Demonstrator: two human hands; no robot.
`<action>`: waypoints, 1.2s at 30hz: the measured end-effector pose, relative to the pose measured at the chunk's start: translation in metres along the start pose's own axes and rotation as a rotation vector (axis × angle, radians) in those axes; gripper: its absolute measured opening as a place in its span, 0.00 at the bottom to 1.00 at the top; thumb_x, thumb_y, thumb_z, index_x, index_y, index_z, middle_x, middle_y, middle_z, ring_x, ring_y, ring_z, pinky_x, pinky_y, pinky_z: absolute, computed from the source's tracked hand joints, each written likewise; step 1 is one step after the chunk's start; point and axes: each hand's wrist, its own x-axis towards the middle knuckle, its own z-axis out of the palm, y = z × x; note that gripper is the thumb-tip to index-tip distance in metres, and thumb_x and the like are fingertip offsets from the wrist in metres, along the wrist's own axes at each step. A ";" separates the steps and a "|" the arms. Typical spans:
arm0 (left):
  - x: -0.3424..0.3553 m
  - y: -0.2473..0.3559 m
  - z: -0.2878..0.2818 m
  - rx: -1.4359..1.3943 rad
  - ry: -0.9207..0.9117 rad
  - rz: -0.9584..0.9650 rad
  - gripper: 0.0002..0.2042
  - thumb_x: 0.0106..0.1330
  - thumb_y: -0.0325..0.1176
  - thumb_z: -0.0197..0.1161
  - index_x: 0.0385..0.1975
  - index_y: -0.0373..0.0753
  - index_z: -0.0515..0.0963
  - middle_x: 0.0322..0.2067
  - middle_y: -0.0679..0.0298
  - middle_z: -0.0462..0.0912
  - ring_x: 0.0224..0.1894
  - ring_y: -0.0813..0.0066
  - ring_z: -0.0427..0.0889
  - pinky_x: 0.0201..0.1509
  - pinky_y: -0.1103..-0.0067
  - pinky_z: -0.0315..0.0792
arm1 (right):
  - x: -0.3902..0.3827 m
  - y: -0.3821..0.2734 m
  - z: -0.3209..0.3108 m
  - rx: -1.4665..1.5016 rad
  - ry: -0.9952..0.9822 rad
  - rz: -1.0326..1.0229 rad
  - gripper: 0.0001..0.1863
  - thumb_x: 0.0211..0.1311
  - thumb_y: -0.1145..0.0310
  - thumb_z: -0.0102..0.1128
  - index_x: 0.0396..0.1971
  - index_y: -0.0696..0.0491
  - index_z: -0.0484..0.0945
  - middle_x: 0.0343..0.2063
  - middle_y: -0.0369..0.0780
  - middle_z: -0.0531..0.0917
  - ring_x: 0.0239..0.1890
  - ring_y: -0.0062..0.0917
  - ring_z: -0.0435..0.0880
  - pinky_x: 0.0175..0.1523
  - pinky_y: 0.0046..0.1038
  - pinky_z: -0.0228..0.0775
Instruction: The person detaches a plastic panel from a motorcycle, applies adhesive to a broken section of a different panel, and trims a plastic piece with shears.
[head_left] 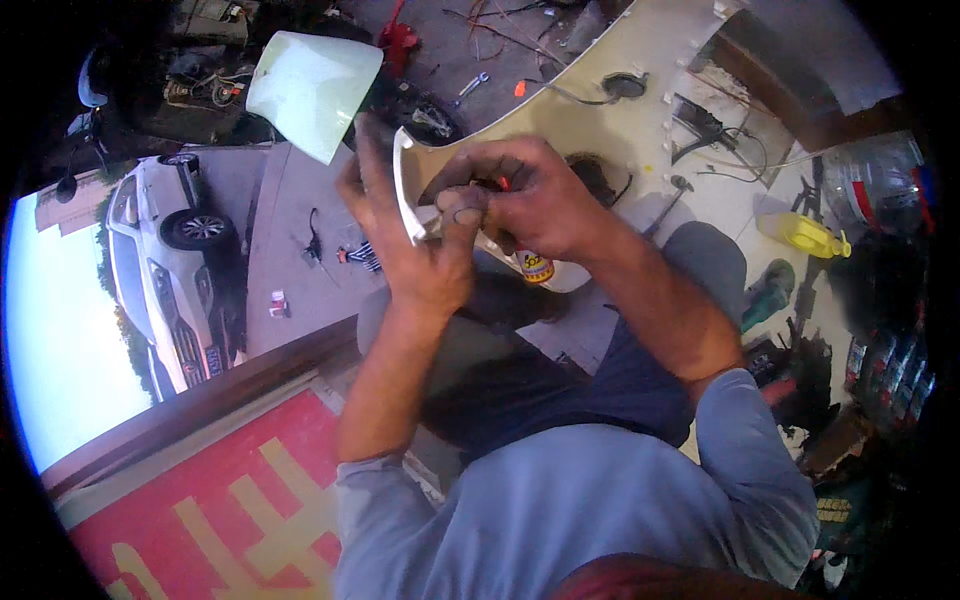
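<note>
My left hand (425, 250) straddles the white rim of a large curved beige plastic panel (570, 125), its fingers along the outer side and its thumb on the inner side. Close beside it, my right hand (535, 200) is closed in a pinch, its fingertips meeting the left thumb at the rim. A bit of red shows between the right fingers; what they pinch is mostly hidden. Just below the right hand, a small bottle with a yellow label (537, 266) peeks out. Whether the lower fingers hold it, I cannot tell.
A pale green curved sheet (315, 92) stands beyond my left hand. A wrench (471, 88) and loose wires lie past the panel. To the right are a hammer (670, 204), a yellow jug (803, 235) and a clear plastic container (880, 185). A white car (170, 250) stands outside left.
</note>
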 end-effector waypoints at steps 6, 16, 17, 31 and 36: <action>-0.016 0.016 -0.014 -0.100 0.042 -0.247 0.31 0.57 0.38 0.72 0.59 0.31 0.70 0.51 0.44 0.77 0.50 0.51 0.79 0.55 0.65 0.72 | 0.012 0.005 0.002 -0.009 -0.042 -0.049 0.13 0.59 0.68 0.68 0.41 0.59 0.82 0.30 0.35 0.83 0.26 0.13 0.76 0.31 0.18 0.68; -0.022 0.013 -0.019 0.131 0.098 -0.240 0.18 0.58 0.30 0.71 0.48 0.34 0.79 0.39 0.51 0.85 0.39 0.59 0.86 0.43 0.70 0.78 | 0.022 0.036 -0.008 -0.009 -0.015 -0.124 0.23 0.58 0.59 0.70 0.49 0.58 0.80 0.41 0.41 0.85 0.41 0.20 0.82 0.45 0.26 0.75; -0.024 0.008 -0.026 0.208 0.083 -0.240 0.17 0.58 0.30 0.71 0.47 0.34 0.80 0.38 0.51 0.85 0.37 0.59 0.87 0.41 0.70 0.79 | 0.021 0.032 -0.021 -0.144 0.036 -0.034 0.24 0.57 0.58 0.70 0.49 0.58 0.80 0.40 0.41 0.85 0.41 0.21 0.82 0.46 0.26 0.75; -0.028 -0.010 -0.038 0.127 0.123 -0.408 0.13 0.64 0.28 0.64 0.45 0.28 0.81 0.35 0.52 0.87 0.35 0.67 0.87 0.39 0.74 0.79 | -0.034 0.114 -0.339 -1.057 0.373 0.616 0.31 0.56 0.49 0.67 0.52 0.57 0.78 0.46 0.51 0.83 0.50 0.38 0.82 0.53 0.38 0.74; -0.026 -0.030 -0.054 0.212 0.146 -0.566 0.16 0.67 0.36 0.64 0.41 0.26 0.81 0.31 0.55 0.87 0.28 0.71 0.83 0.33 0.72 0.74 | -0.006 0.060 -0.278 -1.495 0.318 0.447 0.24 0.59 0.53 0.60 0.45 0.58 0.80 0.43 0.53 0.83 0.48 0.46 0.82 0.52 0.44 0.74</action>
